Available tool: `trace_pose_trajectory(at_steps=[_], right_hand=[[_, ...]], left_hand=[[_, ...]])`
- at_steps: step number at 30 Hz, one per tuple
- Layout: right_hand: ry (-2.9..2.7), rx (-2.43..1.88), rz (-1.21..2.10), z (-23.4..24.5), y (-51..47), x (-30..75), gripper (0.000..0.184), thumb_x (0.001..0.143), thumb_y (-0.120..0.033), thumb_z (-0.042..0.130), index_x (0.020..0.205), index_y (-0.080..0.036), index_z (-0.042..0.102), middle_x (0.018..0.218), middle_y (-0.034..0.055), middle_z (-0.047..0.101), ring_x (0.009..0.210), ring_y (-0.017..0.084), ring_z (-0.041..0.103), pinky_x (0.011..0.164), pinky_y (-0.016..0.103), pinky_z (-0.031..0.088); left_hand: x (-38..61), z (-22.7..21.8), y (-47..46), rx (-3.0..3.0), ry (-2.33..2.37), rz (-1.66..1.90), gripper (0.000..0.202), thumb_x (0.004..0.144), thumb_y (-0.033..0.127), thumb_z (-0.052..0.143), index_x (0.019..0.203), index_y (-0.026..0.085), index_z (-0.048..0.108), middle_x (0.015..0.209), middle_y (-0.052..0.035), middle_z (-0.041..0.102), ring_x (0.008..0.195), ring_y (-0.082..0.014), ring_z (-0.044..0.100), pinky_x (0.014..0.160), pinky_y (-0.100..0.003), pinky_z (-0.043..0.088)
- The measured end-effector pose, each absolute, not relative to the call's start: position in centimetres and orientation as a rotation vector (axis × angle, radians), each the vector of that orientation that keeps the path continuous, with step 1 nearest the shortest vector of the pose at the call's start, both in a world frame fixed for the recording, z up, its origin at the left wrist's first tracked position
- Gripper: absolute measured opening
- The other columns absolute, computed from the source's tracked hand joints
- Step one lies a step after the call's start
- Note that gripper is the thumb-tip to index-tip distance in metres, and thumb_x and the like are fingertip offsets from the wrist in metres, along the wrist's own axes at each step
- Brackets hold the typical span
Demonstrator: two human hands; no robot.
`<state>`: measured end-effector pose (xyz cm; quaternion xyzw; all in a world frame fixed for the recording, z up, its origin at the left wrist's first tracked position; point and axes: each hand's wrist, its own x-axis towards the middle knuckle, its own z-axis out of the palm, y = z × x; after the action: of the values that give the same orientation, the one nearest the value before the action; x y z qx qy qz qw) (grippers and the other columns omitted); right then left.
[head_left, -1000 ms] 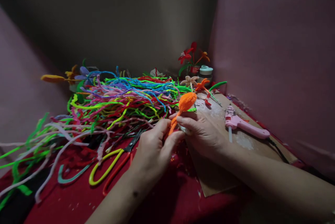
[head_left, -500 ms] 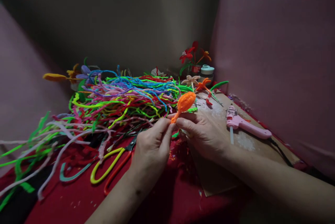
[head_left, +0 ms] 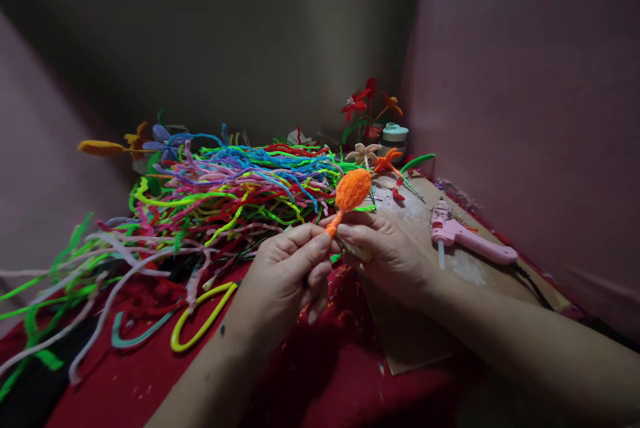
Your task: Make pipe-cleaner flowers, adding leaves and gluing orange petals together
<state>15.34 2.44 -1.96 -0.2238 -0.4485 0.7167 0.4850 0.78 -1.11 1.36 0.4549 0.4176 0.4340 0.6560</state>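
Note:
An orange pipe-cleaner flower bud (head_left: 353,191) with a short twisted stem stands upright between my hands, above the front of the table. My left hand (head_left: 287,271) pinches the lower end of the stem between thumb and forefinger, its other fingers loosely curled. From the other side, my right hand (head_left: 387,255) grips the same stem end with its thumb and fingers. A pale piece shows under the right thumb; I cannot make out what it is. Scissors with a yellow handle loop (head_left: 205,318) lie beside my left forearm, partly covered by it.
A large heap of coloured pipe cleaners (head_left: 250,181) spreads at the back left. To the right, a pink glue gun (head_left: 470,241) lies on a brown board (head_left: 400,341). Finished flowers (head_left: 356,105) and a jar with a light-blue lid (head_left: 395,133) stand at the back.
My left hand has turned, its fingers now lower and more visible, and its forearm covers the scissors' red handle. The orange bud has tilted slightly more upright.

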Motion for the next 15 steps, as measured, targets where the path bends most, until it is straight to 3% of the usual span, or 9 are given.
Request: trace_pose_trajectory(at_steps=[3, 7, 15], right_hand=[[-1.064, -0.473, 1.820, -1.97, 2.47, 15.31, 0.014, 0.075, -0.023, 0.065, 0.088, -0.019, 0.070, 0.069, -0.0016, 0.060, 0.058, 0.008, 0.047, 0.058, 0.023, 0.036], [-1.069, -0.361, 1.848, -1.84, 2.37, 15.30, 0.008, 0.078, -0.020, 0.063, 0.076, -0.017, 0.070, 0.066, -0.0014, 0.061, 0.062, 0.008, 0.052, 0.063, 0.023, 0.040], [-1.041, -0.539, 1.736, -2.14, 2.64, 15.27, 0.008, 0.073, -0.022, 0.068, 0.080, -0.019, 0.072, 0.074, -0.0005, 0.064, 0.068, 0.009, 0.054, 0.063, 0.021, 0.038]], left_hand=[[0.68, 1.19, -0.94, 0.917, 0.815, 0.937, 0.017, 0.083, 0.031, 0.056, 0.075, 0.016, 0.056, 0.045, 0.0099, 0.034, 0.029, -0.0007, 0.019, 0.027, -0.014, 0.032], [0.50, 0.95, -0.76, 0.903, 0.714, 0.884, 0.017, 0.085, 0.030, 0.053, 0.077, 0.016, 0.057, 0.045, 0.0101, 0.034, 0.029, -0.0002, 0.015, 0.026, -0.014, 0.029], [1.12, 1.06, -1.15, 1.500, 1.215, 0.993, 0.030, 0.085, 0.037, 0.052, 0.064, 0.016, 0.050, 0.050, 0.0062, 0.041, 0.041, -0.0040, 0.035, 0.040, -0.016, 0.028]])
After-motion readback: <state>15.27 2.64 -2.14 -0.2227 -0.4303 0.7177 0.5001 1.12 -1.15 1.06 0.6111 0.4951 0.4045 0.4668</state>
